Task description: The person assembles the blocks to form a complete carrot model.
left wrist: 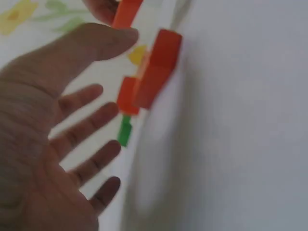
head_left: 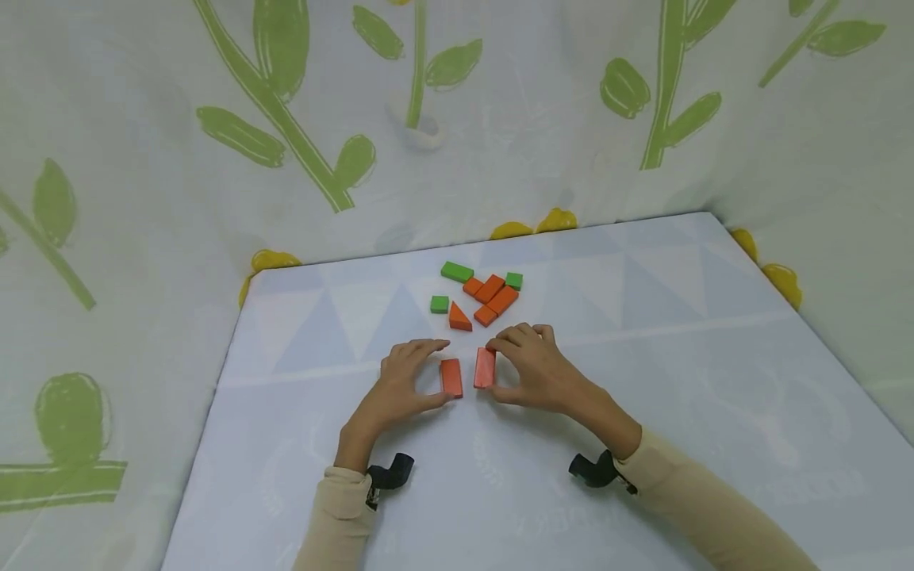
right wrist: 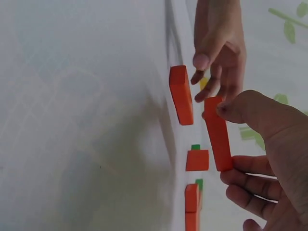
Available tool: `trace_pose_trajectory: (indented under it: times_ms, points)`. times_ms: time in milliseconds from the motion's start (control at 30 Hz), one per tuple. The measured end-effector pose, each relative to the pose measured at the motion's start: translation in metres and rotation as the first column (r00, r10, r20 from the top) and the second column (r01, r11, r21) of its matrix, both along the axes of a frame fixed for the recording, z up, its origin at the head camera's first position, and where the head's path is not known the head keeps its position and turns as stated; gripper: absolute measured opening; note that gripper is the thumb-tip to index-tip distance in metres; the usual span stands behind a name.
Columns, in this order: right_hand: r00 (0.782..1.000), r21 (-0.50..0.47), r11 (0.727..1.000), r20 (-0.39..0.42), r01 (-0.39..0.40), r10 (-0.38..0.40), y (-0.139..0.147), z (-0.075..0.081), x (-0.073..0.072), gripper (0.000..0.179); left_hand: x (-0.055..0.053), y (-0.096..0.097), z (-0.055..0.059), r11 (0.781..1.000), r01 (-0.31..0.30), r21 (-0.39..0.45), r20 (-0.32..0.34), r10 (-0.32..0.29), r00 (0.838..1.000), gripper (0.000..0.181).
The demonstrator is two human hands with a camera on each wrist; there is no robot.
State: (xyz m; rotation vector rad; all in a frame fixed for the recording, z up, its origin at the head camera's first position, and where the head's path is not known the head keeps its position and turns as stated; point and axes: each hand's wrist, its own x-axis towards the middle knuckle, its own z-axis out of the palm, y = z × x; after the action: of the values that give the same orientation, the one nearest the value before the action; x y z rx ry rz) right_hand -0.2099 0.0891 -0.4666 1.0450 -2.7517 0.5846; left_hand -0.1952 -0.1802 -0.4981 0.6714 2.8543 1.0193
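My right hand (head_left: 539,371) pinches an orange-red rectangular block (head_left: 485,368) by its two ends, thumb at the near end and fingertips at the far end. The right wrist view shows this held block (right wrist: 219,137) raised off the table. To its left, a second orange-red block (head_left: 451,377) rests on the table. Around that one my left hand (head_left: 403,385) is spread, thumb and fingers apart. In the left wrist view the thumb tip is close beside the resting block (left wrist: 159,70), with a gap showing between them, and the other fingers stretch out loosely.
Beyond the hands lie an orange triangular block (head_left: 460,317), several orange blocks (head_left: 503,300) in a cluster, and green blocks (head_left: 457,271) around them. The white table (head_left: 643,357) ends at a patterned curtain (head_left: 500,159) behind.
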Motion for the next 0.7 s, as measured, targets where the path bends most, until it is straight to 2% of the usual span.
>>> trace_pose_trajectory:
  times_ms: [167,300,500,700]
  points:
    - [0.999,-0.010,0.999,0.011,-0.040,0.040,-0.009,-0.002,-0.002,0.046,0.003,-0.016,-0.018,0.994,-0.013,0.105,-0.023,0.015,1.000,0.061]
    - [0.998,-0.010,0.998,0.028,-0.060,0.061,-0.014,-0.004,-0.004,0.046,0.004,-0.019,-0.024,0.988,-0.020,0.156,-0.038,0.026,0.999,0.055]
    - [0.994,0.005,0.996,0.062,-0.093,0.093,-0.022,-0.007,-0.007,0.049,0.006,-0.020,-0.027,0.993,0.008,0.121,-0.102,0.005,0.995,0.050]
    - [0.990,0.060,0.991,0.091,-0.117,0.111,-0.025,-0.006,-0.013,0.052,0.004,-0.019,-0.029,0.995,0.019,0.096,-0.158,-0.004,0.988,0.045]
